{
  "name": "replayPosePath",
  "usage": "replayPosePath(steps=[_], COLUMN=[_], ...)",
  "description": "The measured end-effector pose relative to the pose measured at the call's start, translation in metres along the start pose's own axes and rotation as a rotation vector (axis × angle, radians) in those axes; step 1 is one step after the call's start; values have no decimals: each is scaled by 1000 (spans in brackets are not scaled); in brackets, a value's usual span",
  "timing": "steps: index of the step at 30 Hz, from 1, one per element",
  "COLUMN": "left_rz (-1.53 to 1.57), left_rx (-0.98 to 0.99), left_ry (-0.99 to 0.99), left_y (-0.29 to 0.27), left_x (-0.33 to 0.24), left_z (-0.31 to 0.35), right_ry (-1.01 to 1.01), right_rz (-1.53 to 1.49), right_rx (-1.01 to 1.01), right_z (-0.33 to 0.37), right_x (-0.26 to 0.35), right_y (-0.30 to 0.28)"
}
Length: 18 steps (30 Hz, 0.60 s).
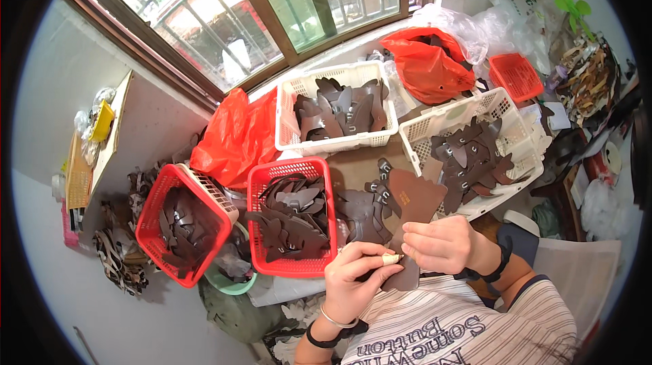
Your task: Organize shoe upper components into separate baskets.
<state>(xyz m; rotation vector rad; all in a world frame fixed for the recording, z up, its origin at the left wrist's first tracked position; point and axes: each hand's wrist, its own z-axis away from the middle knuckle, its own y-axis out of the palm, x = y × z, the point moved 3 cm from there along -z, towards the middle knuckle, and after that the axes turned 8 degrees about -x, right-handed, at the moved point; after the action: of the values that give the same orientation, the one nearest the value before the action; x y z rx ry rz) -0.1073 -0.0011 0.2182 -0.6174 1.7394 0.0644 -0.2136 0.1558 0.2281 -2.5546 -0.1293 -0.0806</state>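
Close to my body I hold a brown insole-shaped piece (415, 196), tilted with its wide end pointing away and its lower end near my shirt. My left hand (353, 271) is closed on its left edge, and a pale wrap (390, 258) shows on one fingertip. My right hand (445, 243) is closed too, its fingers pinched together on the same piece, right beside the left fingertips. Whatever small thing may lie between the fingertips is hidden. Just beyond the hands, dark cut pieces with metal buckles (363, 214) lie on the table.
A red basket (329, 229), another red basket (146, 229) and white baskets (285, 127) (506, 103) hold dark cut pieces. Red plastic bags (238, 137) (428, 66) stand among them. A small red tray (519, 80) sits far right, below the window (285, 39). A green basin (227, 285) is lower left.
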Motion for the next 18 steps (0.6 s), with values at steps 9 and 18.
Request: replayPosePath(steps=[9, 18], left_rz=[-184, -34], left_rx=[91, 63], left_ry=[-58, -186], left_y=[1, -3], left_x=[2, 11], left_z=[-15, -4], right_ry=[-186, -74], right_rz=[1, 8], right_rx=[22, 91], right_z=[-1, 3], right_x=[3, 0], right_y=[7, 13])
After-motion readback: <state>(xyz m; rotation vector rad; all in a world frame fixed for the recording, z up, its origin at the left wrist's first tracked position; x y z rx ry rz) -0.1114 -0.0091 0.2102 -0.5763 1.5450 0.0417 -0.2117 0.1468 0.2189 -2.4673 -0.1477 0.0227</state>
